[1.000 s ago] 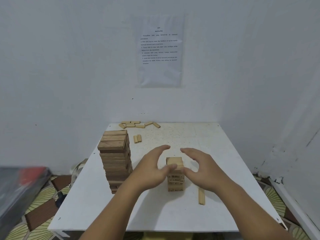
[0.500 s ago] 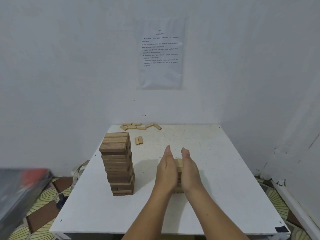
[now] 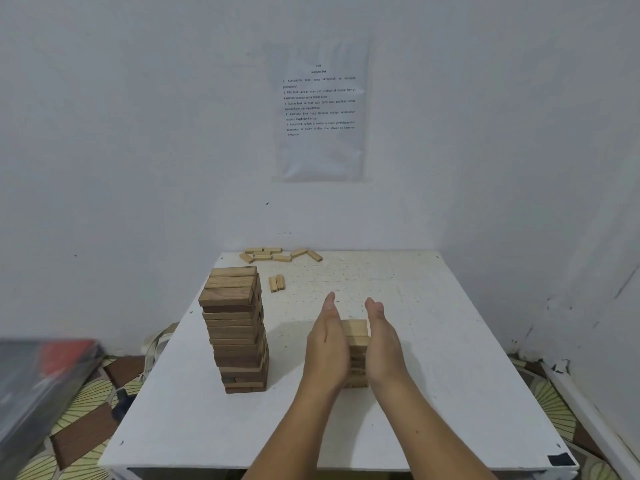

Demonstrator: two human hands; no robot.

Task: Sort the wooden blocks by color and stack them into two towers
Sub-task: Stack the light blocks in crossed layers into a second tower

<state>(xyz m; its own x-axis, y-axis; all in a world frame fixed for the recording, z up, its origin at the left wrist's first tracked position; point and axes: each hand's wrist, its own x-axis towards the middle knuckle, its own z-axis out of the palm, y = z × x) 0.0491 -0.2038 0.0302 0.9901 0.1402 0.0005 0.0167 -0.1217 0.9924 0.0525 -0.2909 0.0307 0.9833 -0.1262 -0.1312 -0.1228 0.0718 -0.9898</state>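
Observation:
A tall tower of dark brown blocks [image 3: 236, 334] stands on the left part of the white table [image 3: 450, 341]. To its right is a shorter tower of light blocks [image 3: 355, 336]. My left hand [image 3: 327, 344] and my right hand [image 3: 382, 344] lie flat against its left and right sides, fingers straight and pointing away from me. The hands hide most of this tower's sides. Several loose light blocks [image 3: 277, 254] lie at the table's far edge, and a pair of light blocks [image 3: 276, 283] lies side by side behind the dark tower.
The table sits in a corner, with walls behind and on the right. A printed sheet [image 3: 320, 109] hangs on the back wall. A dark blurred object [image 3: 38, 386] is at the left edge, over a patterned floor mat [image 3: 79, 427].
My hands went from loosely cupped around the top of the light tower to flat against its two sides. The loose block seen at the front right a second ago is out of sight.

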